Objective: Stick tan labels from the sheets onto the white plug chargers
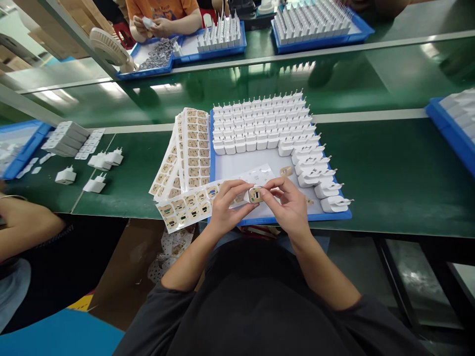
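Observation:
Between both hands, over the front of a blue tray point(326, 216), is a white USB charger point(255, 195) with its port end facing me and a tan sticker on that face. My left hand point(229, 205) pinches its left side. The fingers of my right hand point(287, 203) are closed on its right edge, at the sticker. Rows of white plug chargers point(260, 121) stand in the tray, pins up at the back and lying along the right side. Under my left hand lies a sheet of tan stickers point(189, 207), reaching over the tray's left edge.
More sticker sheets point(196, 143) fan out left of the tray. Farther left are loose chargers point(95, 183) and a stack of white pieces point(67, 138). A co-worker's arm point(29, 222) is at the left edge. Across the green bench point(389, 173), another person works behind blue trays point(322, 42).

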### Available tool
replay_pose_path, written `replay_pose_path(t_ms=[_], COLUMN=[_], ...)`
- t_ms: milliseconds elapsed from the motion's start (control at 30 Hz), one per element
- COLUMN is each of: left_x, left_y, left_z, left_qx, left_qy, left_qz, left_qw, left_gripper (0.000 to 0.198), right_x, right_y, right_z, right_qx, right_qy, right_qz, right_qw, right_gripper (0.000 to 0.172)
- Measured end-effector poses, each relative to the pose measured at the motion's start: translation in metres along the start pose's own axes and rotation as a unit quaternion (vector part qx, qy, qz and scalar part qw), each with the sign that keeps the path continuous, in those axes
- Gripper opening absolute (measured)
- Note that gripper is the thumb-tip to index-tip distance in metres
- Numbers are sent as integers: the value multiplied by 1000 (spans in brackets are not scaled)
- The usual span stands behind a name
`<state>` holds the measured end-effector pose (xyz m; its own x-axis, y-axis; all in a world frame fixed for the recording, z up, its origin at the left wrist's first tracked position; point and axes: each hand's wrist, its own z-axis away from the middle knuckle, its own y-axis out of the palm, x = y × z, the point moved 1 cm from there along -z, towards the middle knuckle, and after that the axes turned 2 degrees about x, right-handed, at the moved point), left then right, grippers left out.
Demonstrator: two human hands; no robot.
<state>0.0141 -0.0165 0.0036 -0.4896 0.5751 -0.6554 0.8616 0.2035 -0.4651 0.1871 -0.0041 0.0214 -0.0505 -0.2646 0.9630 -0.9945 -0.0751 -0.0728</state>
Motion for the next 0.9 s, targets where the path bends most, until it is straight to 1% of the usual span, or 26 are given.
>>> replay_pose_path(t_ms=[100,200,267,333,400,467,500,567,633,700,800,900], left_x=[0,2,3,4,5,6,6,7,7,7,8,9], left_y=[0,1,1,1,1,0,0,1,2,3,3,3], left_z=[0,2,4,6,7,8,8,9,9,9,9,8], left_qx=[-5,-3,-5,-9,-14,-22,-26,-29,-26,-27,-36,-40], left_qy=[8,-4,-24,-46,-66,-78,-80,-74,-62,-56,-59,-42], left_qz=[3,25,57,90,115,137,147,152,145,146,166,161], left_qw=[1000,1000,998,995,991,987,986,985,987,987,984,985], left_gripper=[41,40,40,41,41,40,38,35,32,31,36,42], right_x=[4,7,5,1,-4,-7,-8,-8,-7,-7,-10,-14], right_y=[1,4,5,7,9,13,14,17,20,21,20,19], right_z=[1,1,1,0,-1,-1,0,2,4,4,2,1], right_qx=[-6,-26,-41,-24,25,80,96,103,87,79,93,97], right_qy=[-41,-102,-105,-54,10,58,73,96,102,92,68,75], right_qz=[59,135,141,84,-13,-104,-135,-160,-155,-148,-169,-209], right_qw=[997,985,984,995,1000,990,983,977,979,982,979,970], right_gripper=[2,3,8,15,19,24,29,38,41,39,33,26])
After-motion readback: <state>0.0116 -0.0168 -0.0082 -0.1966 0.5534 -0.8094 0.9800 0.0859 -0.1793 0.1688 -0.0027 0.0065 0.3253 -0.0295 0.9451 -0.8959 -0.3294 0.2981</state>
